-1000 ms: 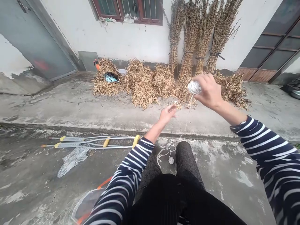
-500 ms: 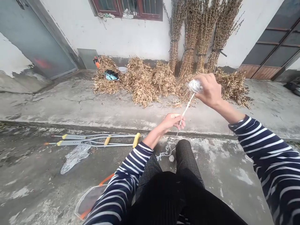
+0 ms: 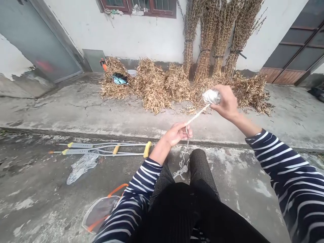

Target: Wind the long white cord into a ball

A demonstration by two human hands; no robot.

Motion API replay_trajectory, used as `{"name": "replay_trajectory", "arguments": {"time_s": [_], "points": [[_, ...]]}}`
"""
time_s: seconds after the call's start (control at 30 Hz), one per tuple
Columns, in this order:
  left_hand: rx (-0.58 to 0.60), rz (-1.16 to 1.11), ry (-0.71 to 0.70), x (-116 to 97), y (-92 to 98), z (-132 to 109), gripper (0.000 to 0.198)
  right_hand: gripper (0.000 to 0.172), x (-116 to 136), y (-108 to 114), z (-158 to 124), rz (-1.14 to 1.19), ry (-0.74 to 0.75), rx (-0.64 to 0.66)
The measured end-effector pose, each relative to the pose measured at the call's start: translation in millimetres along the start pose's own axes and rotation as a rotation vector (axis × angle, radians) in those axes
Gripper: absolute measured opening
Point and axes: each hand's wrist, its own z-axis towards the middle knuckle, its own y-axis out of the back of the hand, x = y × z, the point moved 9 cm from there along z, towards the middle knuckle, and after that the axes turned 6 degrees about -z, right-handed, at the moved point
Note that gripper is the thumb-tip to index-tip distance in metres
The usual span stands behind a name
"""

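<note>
My right hand (image 3: 226,101) is closed around a ball of white string (image 3: 211,97), held out in front of the dry plant heaps. From the ball a white strand (image 3: 198,113) runs down and left, fairly straight, to my left hand (image 3: 178,133). The left hand's fingers are curled with the strand passing over the thumb and forefinger. Below that hand the string hangs down to a loose tangle (image 3: 182,165) on the ground between my knees.
Crutches (image 3: 111,150) lie on the ground at left beside a clear plastic bag (image 3: 82,168). An orange-trimmed mesh bag (image 3: 101,211) is near my left sleeve. Dry leaf piles (image 3: 154,87) line the wall, with tied stalk bundles (image 3: 204,57) upright behind. A concrete step edge (image 3: 88,136) crosses ahead.
My left hand has moved left and its palm has turned upward. The strand between the hands is longer and slants more. The tangle on the ground has shifted and bunched.
</note>
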Motion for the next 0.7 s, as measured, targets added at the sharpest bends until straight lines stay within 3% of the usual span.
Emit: {"name": "replay_trajectory", "arguments": {"time_s": [0.1, 0.17, 0.23, 0.3, 0.37, 0.5, 0.6, 0.7], "points": [[-0.05, 0.208, 0.139, 35.8, 31.1, 2.7, 0.036, 0.053, -0.8, 16.8, 4.9, -0.033, -0.024, -0.04], [-0.206, 0.392, 0.181, 46.9, 61.8, 4.4, 0.033, 0.052, 6.0, 27.0, 9.0, -0.062, -0.017, -0.045], [-0.441, 0.583, 0.118, 36.2, 89.1, 3.9, 0.02, 0.05, 14.0, 32.5, 13.2, -0.08, -0.017, -0.03], [-0.621, 0.707, -0.007, 13.6, 96.6, 2.9, 0.01, 0.05, 20.2, 31.0, 16.5, -0.086, -0.03, 0.006], [-0.639, 0.711, -0.168, -8.7, 79.4, 8.6, 0.03, 0.05, 24.6, 23.9, 18.2, -0.082, -0.039, 0.046], [-0.392, 0.499, -0.438, -37.1, 9.2, 33.1, 0.042, 0.051, 34.7, 10.2, 18.2, -0.085, 0.003, 0.05], [-0.34, 0.361, -0.459, -39.4, -21.8, 50.8, 0.033, 0.052, 41.2, 6.7, 17.6, -0.111, 0.019, 0.037], [-0.353, 0.289, -0.417, -31.0, -28.4, 62.7, 0.018, 0.052, 42.5, 5.3, 17.5, -0.127, 0.004, 0.059]]}}
